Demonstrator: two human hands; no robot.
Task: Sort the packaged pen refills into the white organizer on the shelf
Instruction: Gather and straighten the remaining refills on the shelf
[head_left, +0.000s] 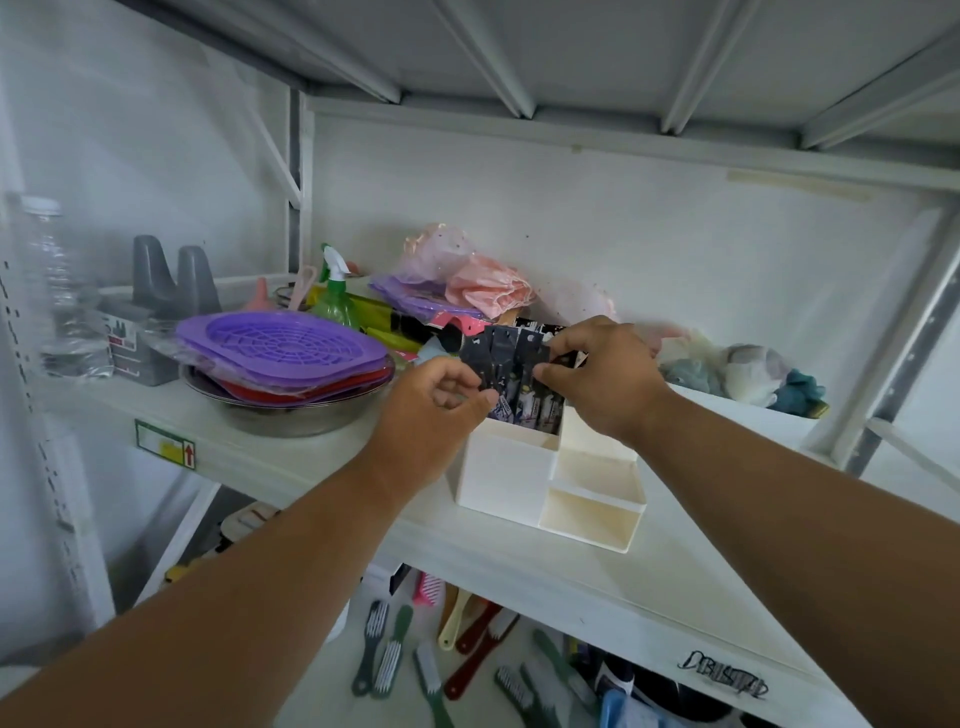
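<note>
A bunch of packaged pen refills (511, 371), in dark packets with punched hanging holes at the top and white printing lower down, stands upright in the tall rear-left compartment of a white organizer (506, 475). The organizer sits on a white shelf (291, 462), close to its front edge, with two low, open trays stepping down on its right side.

The left hand (434, 402) has its fingers curled, thumb and fingertips pinching the left edge of the packets about halfway up. The right hand (605, 374) reaches over from the right, its grip closed too: thumb and forefinger pinch the right edge of the packets near their tops.

Left of the organizer, well apart, a metal bowl (291, 410) holds stacked purple and red plastic strainers (283, 345). Behind the packets lie a green spray bottle (335, 296) and pink fabric items (485, 288), close enough to crowd the back. Bare shelf lies in front of the organizer and between it and the bowl. Below, brushes (387, 660) lie scattered on a lower shelf.
</note>
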